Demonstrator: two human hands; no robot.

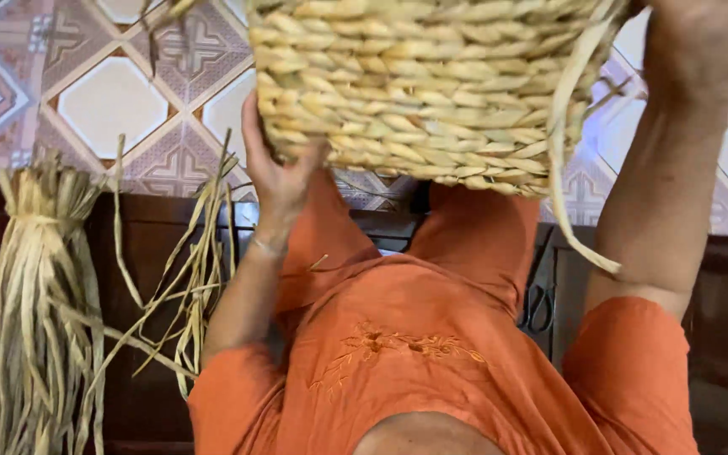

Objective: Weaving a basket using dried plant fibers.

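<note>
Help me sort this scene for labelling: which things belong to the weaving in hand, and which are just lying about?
In hand:
- woven basket
- left hand, gripping the basket's lower edge
- right hand, at the basket's far side
- loose strand hanging from the basket

Lying about:
- tied bundle of dried fibre
- scattered loose strands
- scissors
- dark wooden bench
</note>
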